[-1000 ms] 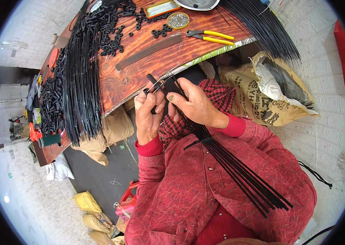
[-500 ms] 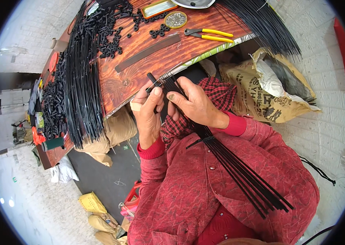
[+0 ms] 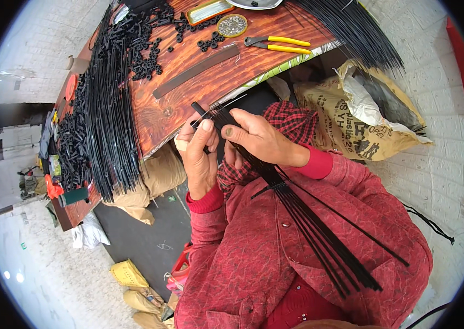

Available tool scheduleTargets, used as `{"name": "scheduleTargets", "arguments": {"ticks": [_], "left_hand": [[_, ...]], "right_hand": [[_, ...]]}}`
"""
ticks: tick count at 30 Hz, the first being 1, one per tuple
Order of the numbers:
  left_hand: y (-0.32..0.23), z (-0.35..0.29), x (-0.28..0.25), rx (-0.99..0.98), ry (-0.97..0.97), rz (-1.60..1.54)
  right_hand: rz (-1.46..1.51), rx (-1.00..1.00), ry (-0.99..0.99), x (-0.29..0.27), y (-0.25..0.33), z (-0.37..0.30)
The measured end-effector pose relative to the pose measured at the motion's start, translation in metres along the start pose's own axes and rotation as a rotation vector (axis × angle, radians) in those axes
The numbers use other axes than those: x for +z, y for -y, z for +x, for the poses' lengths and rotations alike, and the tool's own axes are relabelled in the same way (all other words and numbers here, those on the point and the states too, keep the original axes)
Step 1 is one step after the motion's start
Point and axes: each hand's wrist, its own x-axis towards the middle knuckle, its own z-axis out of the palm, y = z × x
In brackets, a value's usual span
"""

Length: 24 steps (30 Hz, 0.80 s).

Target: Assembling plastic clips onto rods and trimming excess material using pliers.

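Note:
My right hand (image 3: 267,137) is closed around the upper part of a bundle of thin black rods (image 3: 300,216), thumb pressed on top. The rods slant across my lap, with a black tie (image 3: 263,191) around them. One rod (image 3: 352,226) splays apart from the others on the right. Close by, my left hand (image 3: 198,156) pinches a short black tube (image 3: 198,108) between thumb and fingers. Thin pale wire tips (image 3: 235,101) stick out at the bundle's top, near the tube. My fingers partly hide where tube and rods meet.
On the wooden table (image 3: 160,118) lie a flat dark strip (image 3: 196,71), yellow-handled pliers (image 3: 278,44), a round dish of small metal bits (image 3: 232,25) and many black rings and tubes. Long black rods (image 3: 111,126) hang over its left edge. A torn sack (image 3: 358,120) stands at right.
One rod has swung out rightward from the bundle's lower end. The rods fan wider at the top, and wire tips show more there. My left hand still pinches the tube.

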Motion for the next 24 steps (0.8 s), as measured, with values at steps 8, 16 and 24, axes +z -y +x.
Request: {"name": "scheduleTargets", "arguments": {"ticks": [8, 16, 24], "left_hand": [[-0.005, 0.001, -0.002, -0.006, -0.051, 0.115], [-0.005, 0.0, -0.004, 0.076, -0.089, 0.241], [-0.004, 0.001, -0.003, 0.088, -0.073, 0.211]], "right_hand": [[0.106, 0.059, -0.002, 0.001, -0.007, -0.002], [0.082, 0.03, -0.022, 0.007, -0.006, -0.001], [0.085, 0.022, -0.023, 0.009, 0.002, -0.003]]}}
